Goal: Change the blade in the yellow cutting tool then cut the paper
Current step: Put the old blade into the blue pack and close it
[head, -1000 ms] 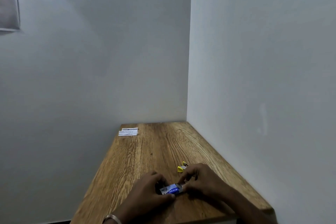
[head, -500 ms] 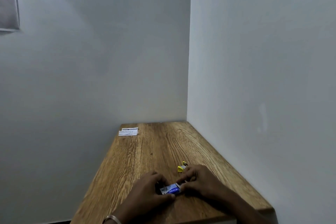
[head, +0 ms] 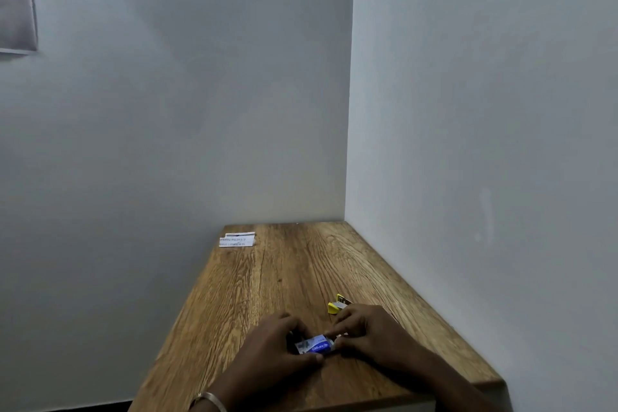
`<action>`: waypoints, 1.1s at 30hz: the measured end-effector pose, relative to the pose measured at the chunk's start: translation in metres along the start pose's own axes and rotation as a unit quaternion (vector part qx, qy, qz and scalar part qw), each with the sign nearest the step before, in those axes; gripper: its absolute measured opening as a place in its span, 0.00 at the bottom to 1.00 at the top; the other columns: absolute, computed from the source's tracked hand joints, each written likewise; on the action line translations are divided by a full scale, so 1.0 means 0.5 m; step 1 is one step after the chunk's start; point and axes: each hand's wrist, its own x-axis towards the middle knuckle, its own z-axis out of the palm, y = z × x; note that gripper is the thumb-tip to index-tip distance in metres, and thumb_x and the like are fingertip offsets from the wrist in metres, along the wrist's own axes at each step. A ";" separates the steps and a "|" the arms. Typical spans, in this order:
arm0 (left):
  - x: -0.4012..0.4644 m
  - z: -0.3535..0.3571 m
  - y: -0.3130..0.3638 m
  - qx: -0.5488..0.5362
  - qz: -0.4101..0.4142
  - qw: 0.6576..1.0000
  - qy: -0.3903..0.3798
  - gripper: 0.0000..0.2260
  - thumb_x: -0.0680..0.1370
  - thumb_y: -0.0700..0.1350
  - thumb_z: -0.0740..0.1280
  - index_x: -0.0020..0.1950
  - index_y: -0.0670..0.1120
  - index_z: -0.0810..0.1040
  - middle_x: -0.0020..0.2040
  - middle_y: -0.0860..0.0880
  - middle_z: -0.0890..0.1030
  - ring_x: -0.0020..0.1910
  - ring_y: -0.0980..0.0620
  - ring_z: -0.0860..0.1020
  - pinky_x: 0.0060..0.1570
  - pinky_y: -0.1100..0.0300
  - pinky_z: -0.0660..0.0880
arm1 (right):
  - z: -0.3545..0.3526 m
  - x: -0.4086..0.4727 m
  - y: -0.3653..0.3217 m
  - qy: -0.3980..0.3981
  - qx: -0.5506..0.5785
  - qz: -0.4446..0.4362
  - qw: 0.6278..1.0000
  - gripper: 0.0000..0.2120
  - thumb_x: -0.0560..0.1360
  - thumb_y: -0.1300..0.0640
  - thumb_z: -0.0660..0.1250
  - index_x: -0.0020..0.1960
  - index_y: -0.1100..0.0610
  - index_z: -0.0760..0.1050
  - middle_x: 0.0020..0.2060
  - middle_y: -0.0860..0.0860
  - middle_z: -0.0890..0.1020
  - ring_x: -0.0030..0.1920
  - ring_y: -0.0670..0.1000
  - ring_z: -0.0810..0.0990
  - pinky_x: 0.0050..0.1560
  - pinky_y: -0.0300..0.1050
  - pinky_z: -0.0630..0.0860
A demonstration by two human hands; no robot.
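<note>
A small blue and white blade pack (head: 316,345) lies near the front of the wooden table (head: 284,281). My left hand (head: 272,349) grips its left end and my right hand (head: 366,333) pinches its right end. The yellow cutting tool (head: 337,304) rests on the table just beyond my right hand; only its tip shows, the rest is hidden by my fingers. A piece of white paper (head: 236,240) with printed text lies at the far left corner of the table.
The table stands in a corner, with a grey wall (head: 485,177) along its right side and another behind it. The table's left edge (head: 187,304) drops off to open floor. A grey panel (head: 15,7) hangs high on the left wall.
Both hands stay on the blade pack with only slight finger shifts. The cutting tool and paper have not moved.
</note>
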 end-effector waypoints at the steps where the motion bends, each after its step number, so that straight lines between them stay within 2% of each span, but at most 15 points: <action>1: -0.001 0.000 -0.001 0.001 0.000 1.000 0.000 0.23 0.63 0.72 0.68 0.50 0.59 0.79 0.49 0.62 0.76 0.46 0.64 0.74 0.46 0.66 0.75 | 0.000 -0.001 0.000 0.002 -0.002 -0.002 1.000 0.14 0.71 0.50 0.76 0.56 0.40 0.83 0.51 0.36 0.83 0.56 0.36 0.79 0.56 0.32 0.76; 6: -0.002 -0.004 0.004 -0.017 -0.001 1.000 -0.010 0.21 0.63 0.71 0.68 0.50 0.61 0.78 0.50 0.63 0.75 0.48 0.64 0.74 0.47 0.67 0.76 | -0.011 -0.015 0.003 0.022 0.015 0.023 0.999 0.20 0.69 0.48 0.76 0.61 0.39 0.80 0.55 0.37 0.83 0.54 0.34 0.79 0.48 0.29 0.77; 9: -0.005 -0.008 0.005 -0.032 -0.007 0.999 -0.009 0.21 0.63 0.70 0.69 0.50 0.60 0.78 0.50 0.63 0.76 0.49 0.64 0.75 0.49 0.65 0.77 | -0.016 -0.026 0.013 0.023 -0.006 0.044 0.999 0.19 0.70 0.50 0.76 0.59 0.40 0.81 0.52 0.33 0.81 0.54 0.29 0.76 0.46 0.24 0.74; 11: -0.007 -0.010 0.004 -0.044 -0.008 0.999 -0.007 0.21 0.63 0.68 0.70 0.50 0.59 0.79 0.50 0.62 0.77 0.48 0.63 0.76 0.49 0.64 0.77 | -0.017 -0.029 0.021 0.036 -0.008 0.056 0.998 0.15 0.71 0.51 0.76 0.56 0.41 0.83 0.49 0.33 0.82 0.54 0.28 0.76 0.45 0.23 0.73; 14: -0.009 -0.012 0.005 -0.059 -0.011 0.998 -0.006 0.17 0.65 0.63 0.73 0.49 0.57 0.80 0.49 0.60 0.79 0.46 0.63 0.77 0.46 0.65 0.78 | -0.016 -0.028 0.020 0.041 0.002 0.059 0.997 0.08 0.71 0.50 0.76 0.50 0.42 0.86 0.47 0.36 0.85 0.53 0.31 0.78 0.45 0.24 0.74; 18: -0.009 -0.012 0.007 -0.071 -0.020 0.997 -0.002 0.15 0.66 0.60 0.75 0.48 0.55 0.81 0.47 0.59 0.81 0.44 0.61 0.78 0.46 0.61 0.79 | -0.015 -0.026 0.014 0.032 0.021 0.047 0.998 0.05 0.71 0.50 0.77 0.47 0.43 0.86 0.48 0.36 0.86 0.53 0.34 0.81 0.48 0.26 0.74; 22: -0.010 -0.012 0.006 -0.076 -0.028 0.997 -0.006 0.16 0.65 0.61 0.75 0.48 0.55 0.81 0.47 0.58 0.81 0.45 0.60 0.79 0.47 0.59 0.79 | -0.015 -0.023 0.012 0.026 0.025 0.049 0.998 0.05 0.71 0.50 0.76 0.47 0.42 0.86 0.47 0.35 0.86 0.52 0.36 0.82 0.52 0.31 0.76; 27: -0.011 -0.011 0.009 -0.087 -0.031 0.996 0.002 0.17 0.64 0.62 0.74 0.47 0.56 0.81 0.47 0.58 0.81 0.45 0.60 0.79 0.47 0.58 0.80 | -0.004 -0.016 0.001 0.019 0.020 0.025 0.999 0.06 0.70 0.46 0.76 0.47 0.41 0.86 0.45 0.36 0.86 0.51 0.37 0.82 0.50 0.33 0.78; 33: -0.012 -0.013 0.009 -0.091 -0.039 0.995 0.008 0.17 0.65 0.61 0.74 0.48 0.53 0.81 0.46 0.57 0.82 0.44 0.60 0.80 0.48 0.57 0.80 | 0.002 -0.009 -0.008 0.009 0.019 0.006 1.000 0.08 0.70 0.44 0.76 0.48 0.42 0.85 0.46 0.37 0.86 0.50 0.39 0.83 0.53 0.39 0.80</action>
